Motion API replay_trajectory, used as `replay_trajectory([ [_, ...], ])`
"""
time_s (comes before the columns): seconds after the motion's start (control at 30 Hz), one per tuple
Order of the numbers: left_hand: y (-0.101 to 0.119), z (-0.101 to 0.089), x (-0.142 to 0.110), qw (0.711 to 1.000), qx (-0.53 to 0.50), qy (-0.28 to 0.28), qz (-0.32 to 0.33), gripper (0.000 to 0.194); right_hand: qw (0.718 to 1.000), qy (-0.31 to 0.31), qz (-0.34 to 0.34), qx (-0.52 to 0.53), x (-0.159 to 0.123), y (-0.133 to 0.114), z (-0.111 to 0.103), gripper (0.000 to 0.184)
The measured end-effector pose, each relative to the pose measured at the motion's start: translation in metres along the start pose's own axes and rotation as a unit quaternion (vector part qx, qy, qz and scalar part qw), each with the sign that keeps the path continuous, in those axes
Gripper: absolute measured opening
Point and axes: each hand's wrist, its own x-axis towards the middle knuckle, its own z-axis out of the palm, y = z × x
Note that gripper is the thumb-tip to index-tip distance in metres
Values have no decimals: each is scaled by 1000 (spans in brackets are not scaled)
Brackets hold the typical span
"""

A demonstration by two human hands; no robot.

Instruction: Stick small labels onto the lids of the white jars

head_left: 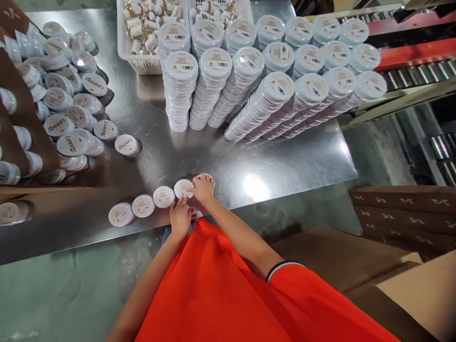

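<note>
Along the near edge of the steel table (285, 156) lies a row of several round white compacts (143, 205) with labels facing up. My right hand (203, 187) lies flat over the rightmost compact (183, 186) in that row, its fingers pressing on the lid. My left hand (180, 216) is at the table's edge just below, fingertips touching the same end of the row; whether it holds anything small I cannot tell. An orange garment (221, 294) covers my front.
Tall leaning stacks of white compacts (249, 90) fill the far middle and right. A white basket (142, 33) of small parts stands behind them. Loose branded compacts (71, 114) and brown cartons (21, 118) crowd the left. Cardboard boxes (402, 213) sit right, a roller conveyor (420, 71) beyond.
</note>
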Motion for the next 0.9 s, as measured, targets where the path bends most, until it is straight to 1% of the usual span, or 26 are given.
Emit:
replay_trajectory([
  [0.1, -2, -4, 4, 999, -49, 6, -3, 22, 1000, -13, -8, 22, 8, 1, -2, 16],
  [0.17, -5, -10, 5, 994, -108, 21, -14, 24, 999, -7, -12, 50, 9, 4, -4, 15],
  [0.2, -7, -13, 5, 988, -147, 31, -26, 25, 997, 7, -17, 77, 7, 5, -5, 17],
  [0.27, -10, -21, 1, 969, -233, 58, -58, 24, 982, 30, -48, 179, -4, 9, -5, 20],
  [0.3, -11, -25, -2, 956, -274, 72, -73, 23, 969, 32, -72, 235, -12, 10, -5, 21],
  [0.33, -11, -29, -6, 944, -309, 84, -84, 23, 951, 18, -103, 290, -21, 11, -3, 21],
  [0.4, -11, -38, -14, 923, -359, 97, -95, 26, 901, -60, -161, 398, -41, 9, 1, 21],
  [0.43, -11, -42, -19, 917, -375, 98, -99, 28, 872, -105, -176, 444, -50, 7, 4, 23],
  [0.5, -11, -49, -27, 908, -395, 84, -111, 31, 818, -169, -174, 522, -65, 0, 10, 24],
  [0.53, -11, -52, -31, 904, -406, 76, -115, 32, 802, -177, -163, 547, -70, -4, 12, 22],
  [0.6, -12, -56, -37, 889, -437, 73, -119, 34, 804, -150, -139, 558, -78, -12, 15, 18],
  [0.67, -15, -56, -42, 865, -483, 79, -114, 38, 811, -122, -123, 558, -82, -19, 16, 17],
  [0.73, -20, -55, -45, 848, -514, 70, -114, 37, 809, -124, -98, 566, -86, -24, 17, 19],
  [0.83, -29, -52, -48, 846, -515, 45, -128, 30, 793, -152, -46, 588, -92, -29, 20, 23],
  [0.9, -33, -51, -51, 851, -508, 43, -128, 31, 788, -152, -31, 596, -94, -32, 23, 23],
])
